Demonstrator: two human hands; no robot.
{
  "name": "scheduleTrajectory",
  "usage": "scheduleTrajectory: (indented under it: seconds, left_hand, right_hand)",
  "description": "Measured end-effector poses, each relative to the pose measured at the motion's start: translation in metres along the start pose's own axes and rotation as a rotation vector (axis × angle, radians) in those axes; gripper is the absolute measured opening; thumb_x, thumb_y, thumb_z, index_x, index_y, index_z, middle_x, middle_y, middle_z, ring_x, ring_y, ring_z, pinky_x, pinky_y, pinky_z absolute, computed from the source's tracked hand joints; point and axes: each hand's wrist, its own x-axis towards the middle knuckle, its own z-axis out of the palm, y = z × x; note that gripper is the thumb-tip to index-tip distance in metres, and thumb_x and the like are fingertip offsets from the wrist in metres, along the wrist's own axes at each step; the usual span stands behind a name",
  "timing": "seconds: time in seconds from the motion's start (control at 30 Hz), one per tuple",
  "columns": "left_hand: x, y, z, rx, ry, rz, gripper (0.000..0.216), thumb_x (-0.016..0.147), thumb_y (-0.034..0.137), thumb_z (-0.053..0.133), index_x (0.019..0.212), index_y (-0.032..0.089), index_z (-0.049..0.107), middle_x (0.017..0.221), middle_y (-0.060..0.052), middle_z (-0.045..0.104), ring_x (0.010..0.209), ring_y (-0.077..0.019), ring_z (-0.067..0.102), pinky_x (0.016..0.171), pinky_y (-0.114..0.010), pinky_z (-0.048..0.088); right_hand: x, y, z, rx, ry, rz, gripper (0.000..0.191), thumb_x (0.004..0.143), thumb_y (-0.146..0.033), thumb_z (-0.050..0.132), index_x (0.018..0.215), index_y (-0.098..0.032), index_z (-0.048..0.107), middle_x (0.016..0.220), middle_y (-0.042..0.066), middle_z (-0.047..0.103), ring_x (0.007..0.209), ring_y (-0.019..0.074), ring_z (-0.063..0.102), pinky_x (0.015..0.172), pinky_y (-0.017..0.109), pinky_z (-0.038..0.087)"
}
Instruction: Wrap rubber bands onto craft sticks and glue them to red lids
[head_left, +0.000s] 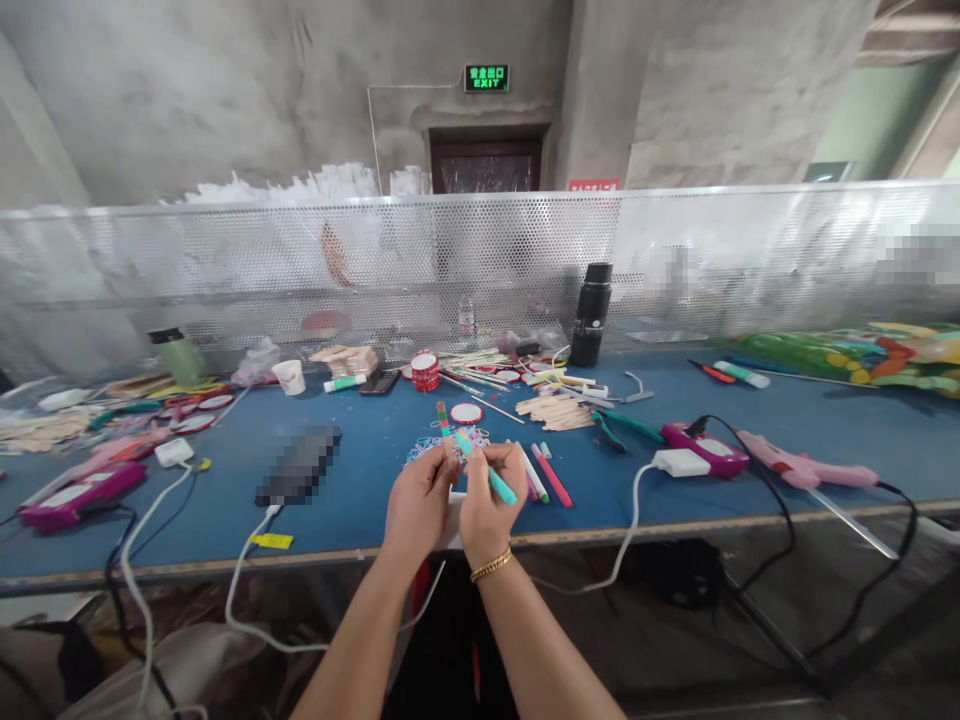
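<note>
My left hand (415, 502) is closed on a wooden craft stick (443, 420), held upright with red and green colour along its upper end. Pinched in my right hand (486, 512), a turquoise marker (501, 487) slants toward the stick. Whether its tip touches the wood is too small to tell. Behind both hands lies a pile of small coloured loops (421, 448), with a red-rimmed white disc (466, 413) just beyond it. Several markers (551, 476), one of them red, rest on the table right of my right hand.
On the blue table (360, 520) are a phone (298, 466) on a cable, a purple power strip (705, 449), a pink glue gun (806, 462), green-handled pliers (626, 425), craft sticks (556, 411) and a black bottle (592, 318). A perforated metal screen (517, 250) stands along the back.
</note>
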Motion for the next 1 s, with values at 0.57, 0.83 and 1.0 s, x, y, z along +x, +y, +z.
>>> scheduleTrajectory:
  seconds: [0.57, 0.83, 1.0]
  left_hand:
    - [-0.0002, -0.0018, 0.0008, -0.015, 0.01, 0.014, 0.034, 0.097, 0.042, 0.05, 0.069, 0.022, 0.049, 0.067, 0.002, 0.055, 0.066, -0.0172, 0.048, 0.061, -0.028, 0.03]
    - [0.0004, -0.0044, 0.0008, -0.029, 0.008, 0.014, 0.032, 0.098, 0.042, 0.049, 0.074, 0.022, 0.056, 0.071, 0.001, 0.058, 0.069, -0.0177, 0.051, 0.065, -0.028, 0.035]
    - [0.0003, -0.0056, 0.0018, -0.041, 0.002, 0.014, 0.032, 0.099, 0.043, 0.049, 0.075, 0.022, 0.056, 0.07, 0.002, 0.057, 0.068, -0.0176, 0.05, 0.064, -0.028, 0.035]
  right_hand:
    - [0.0004, -0.0024, 0.001, 0.017, -0.031, 0.009, 0.021, 0.092, -0.031, 0.061, 0.075, -0.022, 0.053, 0.068, -0.005, 0.056, 0.063, 0.0142, 0.056, 0.064, 0.029, 0.048]
    - [0.0003, -0.0016, 0.0001, 0.007, 0.009, 0.018, 0.019, 0.093, -0.03, 0.06, 0.076, -0.022, 0.053, 0.069, -0.004, 0.056, 0.064, 0.0143, 0.055, 0.064, 0.029, 0.047]
    - [-0.0004, -0.0004, -0.0013, 0.004, -0.017, 0.009, 0.019, 0.092, -0.031, 0.06, 0.076, -0.022, 0.054, 0.069, -0.004, 0.057, 0.064, 0.0149, 0.056, 0.065, 0.03, 0.048]
